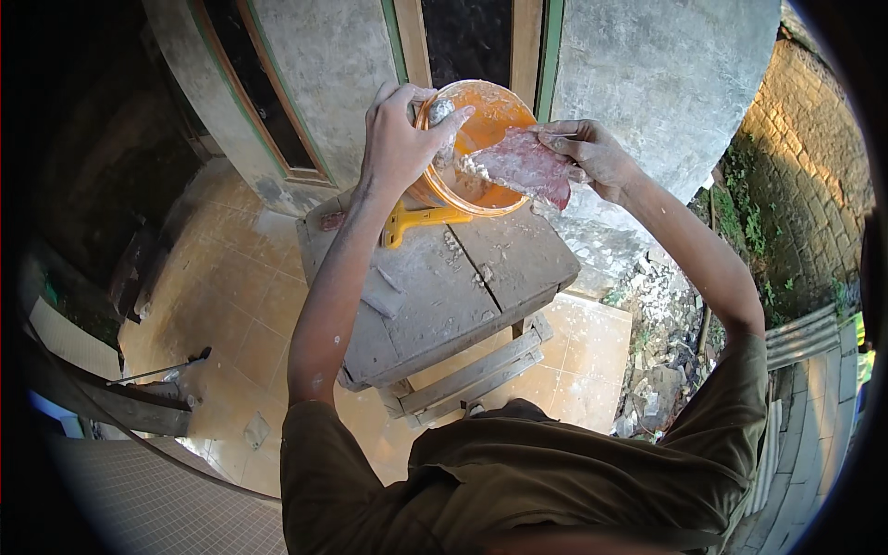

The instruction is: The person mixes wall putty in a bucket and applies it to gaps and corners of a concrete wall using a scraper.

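Head view: left hand (398, 129) grasping the near-left rim of the orange bucket (495, 104), thumb over the edge beside a whitish lump (441, 112); right hand (589, 155) pinching a reddish flat sheet (529, 166), smeared pale, its left end over the bucket mouth with whitish paste (475, 168) on it; bucket sits between both hands, inner wall smeared; just below the left hand, yellow tool (418, 220) on a worn wooden table (425, 296), crumbs scattered below the hands; beyond the hands, grey wall (661, 88); farther out left, tiled floor (231, 250); below the right hand, whitish rubble (655, 379) on the ground
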`<state>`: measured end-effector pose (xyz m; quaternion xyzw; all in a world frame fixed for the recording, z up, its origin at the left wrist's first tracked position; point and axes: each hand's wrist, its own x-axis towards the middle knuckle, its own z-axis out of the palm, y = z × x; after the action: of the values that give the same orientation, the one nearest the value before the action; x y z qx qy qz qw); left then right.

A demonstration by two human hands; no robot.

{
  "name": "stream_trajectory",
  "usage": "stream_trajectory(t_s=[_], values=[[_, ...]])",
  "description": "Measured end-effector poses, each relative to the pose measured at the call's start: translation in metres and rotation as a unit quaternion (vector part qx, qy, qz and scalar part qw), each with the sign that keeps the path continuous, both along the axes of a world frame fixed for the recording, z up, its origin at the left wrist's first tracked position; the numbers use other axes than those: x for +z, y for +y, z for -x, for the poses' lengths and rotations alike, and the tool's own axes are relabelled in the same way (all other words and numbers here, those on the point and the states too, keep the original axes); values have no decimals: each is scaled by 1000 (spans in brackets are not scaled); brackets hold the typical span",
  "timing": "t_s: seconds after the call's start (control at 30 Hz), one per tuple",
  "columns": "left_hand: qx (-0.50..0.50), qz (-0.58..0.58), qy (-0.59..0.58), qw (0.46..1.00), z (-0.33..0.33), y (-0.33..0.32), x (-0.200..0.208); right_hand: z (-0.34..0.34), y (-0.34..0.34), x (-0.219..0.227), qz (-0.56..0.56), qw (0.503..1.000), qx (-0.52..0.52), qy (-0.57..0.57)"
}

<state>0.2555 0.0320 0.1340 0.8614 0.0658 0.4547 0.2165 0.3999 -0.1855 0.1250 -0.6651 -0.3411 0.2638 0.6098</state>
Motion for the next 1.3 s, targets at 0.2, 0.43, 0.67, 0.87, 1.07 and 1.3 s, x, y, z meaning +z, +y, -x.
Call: stream_trajectory(t_s=[0.2,0.43,0.67,0.87,1.07,1.3], values=[[19,37,2,999,-10,42,1,1,-43,6,-100,994,-12,51],[11,195,167,967,-28,120,-9,-17,-110,-52,-147,961,-181,149],[9,165,195,967,-25,171,-19,-13,-165,-165,-204,885,-280,312],[93,-130,17,987,19,21,38,-9,-195,-207,-205,834,-388,335],[-98,-79,81,989,76,-139,-1,-26,-244,-249,-183,826,-421,327],[-263,351,368,820,-30,-286,-146,-48,-267,-257,-179,833,-416,319]])
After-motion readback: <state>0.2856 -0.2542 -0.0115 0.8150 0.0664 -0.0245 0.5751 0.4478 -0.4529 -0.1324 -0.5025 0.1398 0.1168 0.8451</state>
